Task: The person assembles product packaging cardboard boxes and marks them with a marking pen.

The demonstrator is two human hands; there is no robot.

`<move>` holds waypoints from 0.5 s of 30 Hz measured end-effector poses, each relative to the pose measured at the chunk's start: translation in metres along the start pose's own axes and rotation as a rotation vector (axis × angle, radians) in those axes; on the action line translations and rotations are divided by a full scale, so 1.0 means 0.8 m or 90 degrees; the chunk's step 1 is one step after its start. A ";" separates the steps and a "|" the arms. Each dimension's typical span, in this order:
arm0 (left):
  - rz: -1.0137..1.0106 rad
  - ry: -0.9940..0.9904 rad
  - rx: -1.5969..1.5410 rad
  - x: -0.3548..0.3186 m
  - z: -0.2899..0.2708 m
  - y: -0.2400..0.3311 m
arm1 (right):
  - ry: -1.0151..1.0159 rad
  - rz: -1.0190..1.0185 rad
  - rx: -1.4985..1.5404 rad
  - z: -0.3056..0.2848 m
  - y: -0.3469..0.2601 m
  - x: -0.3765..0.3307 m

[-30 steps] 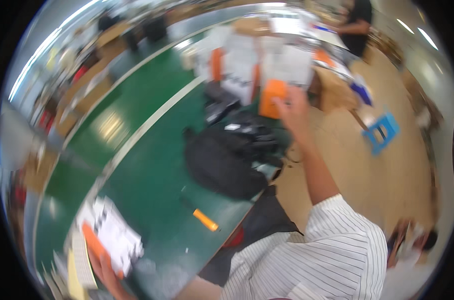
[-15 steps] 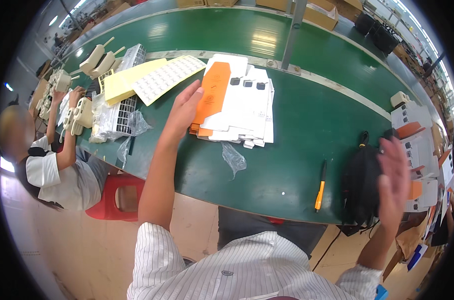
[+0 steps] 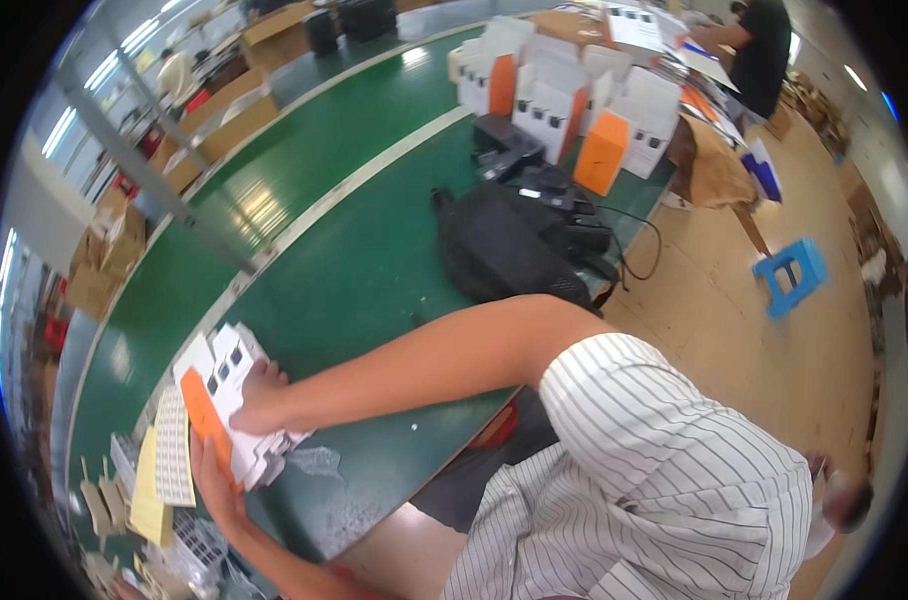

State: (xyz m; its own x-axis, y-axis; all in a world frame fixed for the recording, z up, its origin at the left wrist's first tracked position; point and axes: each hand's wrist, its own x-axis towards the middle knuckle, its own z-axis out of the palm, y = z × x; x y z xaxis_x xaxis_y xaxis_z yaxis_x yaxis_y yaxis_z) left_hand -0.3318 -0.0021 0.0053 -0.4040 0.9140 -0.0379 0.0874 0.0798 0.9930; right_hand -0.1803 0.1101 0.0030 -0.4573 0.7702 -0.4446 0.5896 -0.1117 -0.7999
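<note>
A stack of flat white-and-orange cartons [image 3: 226, 358] lies on the green table at the lower left. My right hand [image 3: 262, 400] reaches across to it. Its fingers are bent around the stack's right side, closed on a carton, and some are hidden. Along the orange flap [image 3: 206, 412] rests my left hand [image 3: 214, 482], fingers stretched out and touching the edge. A yellow-backed label sheet [image 3: 173, 450] lies close by on the left. Beside the cartons, nearer to me, is a crumpled clear plastic bag [image 3: 316, 461].
A black bag [image 3: 499, 240] sits on the table to the right, with black devices [image 3: 509, 148] behind it. Opened white-and-orange boxes [image 3: 602, 152] stand farther back. A metal post [image 3: 159, 185] rises at the left; a blue stool [image 3: 789, 277] is on the floor.
My view has swung to the right. My right hand has come from beside the black bag across to the carton stack. My left hand has stayed at the orange edge, slightly lower.
</note>
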 end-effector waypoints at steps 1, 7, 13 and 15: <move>0.001 0.009 0.051 0.006 -0.001 0.001 | -0.006 0.028 -0.098 0.015 0.012 0.040; 0.043 -0.024 0.010 -0.010 0.010 0.005 | -0.011 0.000 0.193 -0.044 -0.009 -0.065; -0.034 0.027 0.037 -0.018 -0.009 0.012 | -0.140 -0.097 0.120 -0.072 -0.003 -0.079; -0.020 0.046 0.036 -0.021 0.000 0.021 | -0.027 -0.147 0.125 -0.080 -0.001 -0.089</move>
State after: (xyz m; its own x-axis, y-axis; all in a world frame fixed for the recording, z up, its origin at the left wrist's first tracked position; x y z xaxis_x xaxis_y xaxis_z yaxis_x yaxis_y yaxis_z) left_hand -0.3233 -0.0164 0.0222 -0.4715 0.8799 -0.0594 0.1242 0.1329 0.9833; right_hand -0.1055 0.0957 0.0609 -0.5947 0.7626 -0.2546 0.3279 -0.0591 -0.9429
